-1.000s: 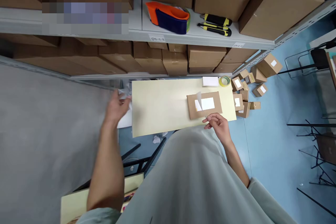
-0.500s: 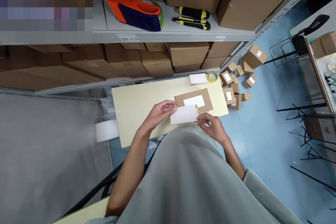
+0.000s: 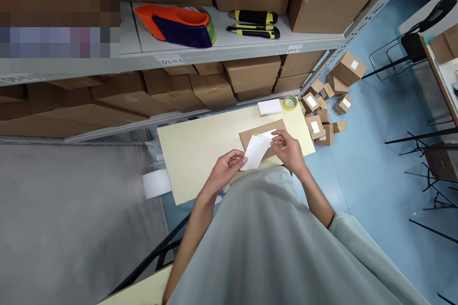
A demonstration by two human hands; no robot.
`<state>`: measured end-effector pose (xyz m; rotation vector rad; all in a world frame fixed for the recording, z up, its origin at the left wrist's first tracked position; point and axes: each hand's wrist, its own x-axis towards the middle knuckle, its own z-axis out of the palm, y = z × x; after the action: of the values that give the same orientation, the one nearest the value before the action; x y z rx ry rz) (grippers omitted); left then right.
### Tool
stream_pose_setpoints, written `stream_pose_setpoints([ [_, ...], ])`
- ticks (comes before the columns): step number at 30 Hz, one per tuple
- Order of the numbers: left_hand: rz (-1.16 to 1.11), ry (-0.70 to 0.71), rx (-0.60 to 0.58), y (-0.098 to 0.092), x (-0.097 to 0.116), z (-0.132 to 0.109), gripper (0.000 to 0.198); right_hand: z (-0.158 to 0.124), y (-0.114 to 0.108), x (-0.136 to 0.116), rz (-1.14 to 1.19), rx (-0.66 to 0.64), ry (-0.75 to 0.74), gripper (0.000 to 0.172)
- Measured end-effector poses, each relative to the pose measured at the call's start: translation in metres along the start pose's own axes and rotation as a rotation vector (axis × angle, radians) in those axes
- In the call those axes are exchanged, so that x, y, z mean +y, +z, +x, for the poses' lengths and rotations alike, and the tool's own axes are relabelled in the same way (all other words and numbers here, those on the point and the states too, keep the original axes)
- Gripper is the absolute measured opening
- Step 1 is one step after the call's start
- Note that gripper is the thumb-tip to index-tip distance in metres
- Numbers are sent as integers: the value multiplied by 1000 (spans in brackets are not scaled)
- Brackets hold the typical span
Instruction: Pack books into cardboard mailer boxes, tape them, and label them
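Observation:
A flat brown cardboard parcel with a white label lies on the pale yellow table. Over it I hold a white label sheet with a small yellow mark at its top. My left hand pinches the sheet's lower left corner. My right hand is closed on its upper right edge, resting above the parcel.
A white label stack and a tape roll sit at the table's far edge. Small labelled boxes litter the blue floor to the right. The shelf above holds an orange tape dispenser, two yellow-black cutters and cartons.
My left hand came back from the paper scraps at the left and took hold of the white sheet. Both hands have since tilted and lifted it over the parcel.

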<state>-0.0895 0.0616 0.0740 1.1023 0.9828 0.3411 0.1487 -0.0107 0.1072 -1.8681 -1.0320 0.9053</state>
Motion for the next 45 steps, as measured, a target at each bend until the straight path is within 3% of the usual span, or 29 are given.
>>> stream_pose_setpoints([
  [6,-53,49,77,10,-11,-7,51,8,7,1,83,75,37,25],
  [14,-177,-13,138,7,-25,-1,76,12,9,5,111,92,29,28],
  [24,-192,-100,108,15,-22,2,66,14,0,3,121,87,30,29],
  [33,-126,-61,140,26,-27,13,64,14,-16,-5,131,37,16,33],
  [45,-28,-84,29,32,-24,5,66,22,-25,13,13,96,-35,27],
])
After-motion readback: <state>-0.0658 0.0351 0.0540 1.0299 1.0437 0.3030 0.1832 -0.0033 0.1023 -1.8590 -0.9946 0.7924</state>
